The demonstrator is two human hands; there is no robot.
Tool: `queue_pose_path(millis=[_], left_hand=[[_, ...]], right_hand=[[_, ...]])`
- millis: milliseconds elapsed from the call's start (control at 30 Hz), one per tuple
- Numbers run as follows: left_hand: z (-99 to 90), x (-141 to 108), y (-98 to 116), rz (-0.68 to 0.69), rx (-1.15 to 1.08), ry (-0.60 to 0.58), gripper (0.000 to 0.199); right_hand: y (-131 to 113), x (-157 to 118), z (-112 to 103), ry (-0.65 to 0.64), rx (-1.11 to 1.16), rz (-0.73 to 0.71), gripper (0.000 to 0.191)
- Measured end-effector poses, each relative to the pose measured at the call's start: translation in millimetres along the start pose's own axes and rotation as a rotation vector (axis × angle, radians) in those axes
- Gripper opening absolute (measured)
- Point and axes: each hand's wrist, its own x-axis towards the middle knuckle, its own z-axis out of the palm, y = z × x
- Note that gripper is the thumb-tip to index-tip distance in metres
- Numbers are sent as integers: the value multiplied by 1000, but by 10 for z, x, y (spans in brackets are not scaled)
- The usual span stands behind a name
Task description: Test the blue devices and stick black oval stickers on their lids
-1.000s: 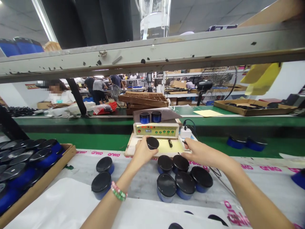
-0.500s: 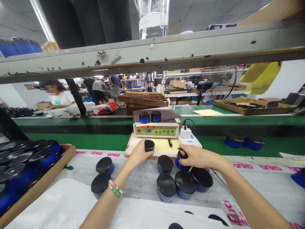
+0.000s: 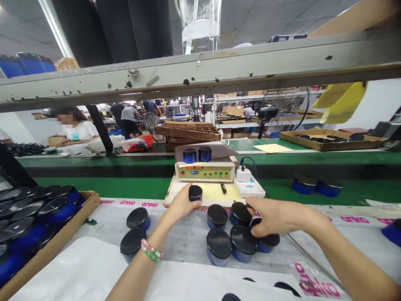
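- Left grip (image 3: pixel 180 203) is clamped on one blue cup (image 3: pixel 195 194); better keep this cup level, steady.
- Clustered cups (image 3: pixel 243 239) stand beside right grip (image 3: pixel 275 215); if it clamps something, I cannot tell; avoid knocking them.

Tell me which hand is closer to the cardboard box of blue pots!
Left. The left hand is to the right of the cardboard box; the right hand is farther right, by the black-lidded pots.
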Motion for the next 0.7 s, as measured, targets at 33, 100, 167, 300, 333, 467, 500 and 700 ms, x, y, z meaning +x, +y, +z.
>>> queue_pose_path(millis=[33,100,167,300,333,467,500,700], left_hand=[[-5,5,0,-5,4,-5,55],[-15,15,2,-17,10,-12,58],[-28,23,7,-25,15,-16,58],[-55,35,11,-44,17,-22,60],[-60,39,10,-50,18,-23,60],[-65,50,-6,-67,14,-20,60],[-63,50,-12,-69,10,-18,60],[-79,52,-13,-52,-17,2,49]], right_hand=[[-17,-44,42,-5,-16,8,31],[-31,-104,171,22,-44,14,29],[8,-148,289,74,-63,-5,23],[174,-254,181,137,-42,10,14],[186,-265,74,180,-51,39,12],[-34,-48,-345,486,-121,13,26],[-133,85,-382,521,-120,-40,26],[-504,961,-13,363,-103,-170,21]])
